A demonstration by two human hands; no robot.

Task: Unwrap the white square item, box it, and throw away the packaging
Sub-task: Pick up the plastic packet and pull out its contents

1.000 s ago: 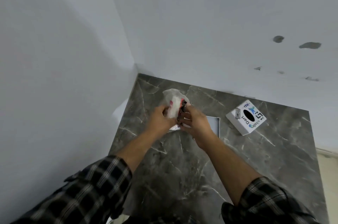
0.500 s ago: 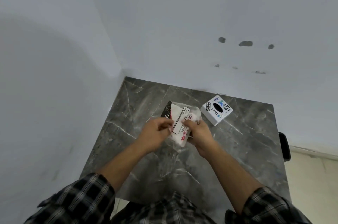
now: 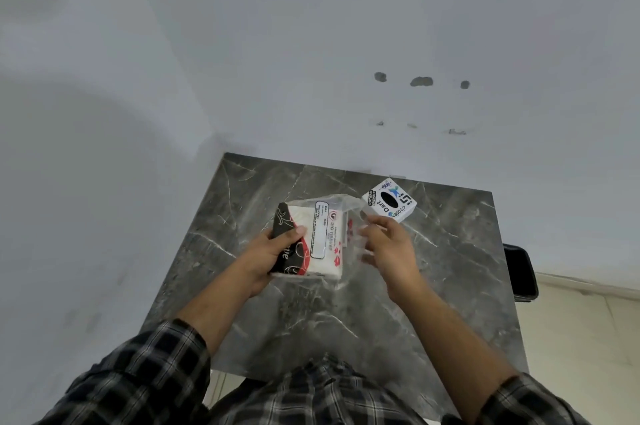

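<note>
Plastic film, clear and printed, wraps the tissue pack (image 3: 313,241), which I hold above the marble table (image 3: 450,268), well left of the white box (image 3: 388,201); my left hand (image 3: 273,254) clamps the pack's dark printed end, thumb on top; I judge the pack light and soft, likely to squash if squeezed, so holding it by the edges seems best; the film looks slippery and crinkly; right of the pack, my right hand (image 3: 388,248) pinches the loose clear wrapper (image 3: 349,216), fingers half curled, though blur hides how firmly; right of the box, a dark bin (image 3: 519,272) stands beside the table's edge, probably for the packaging.
</note>
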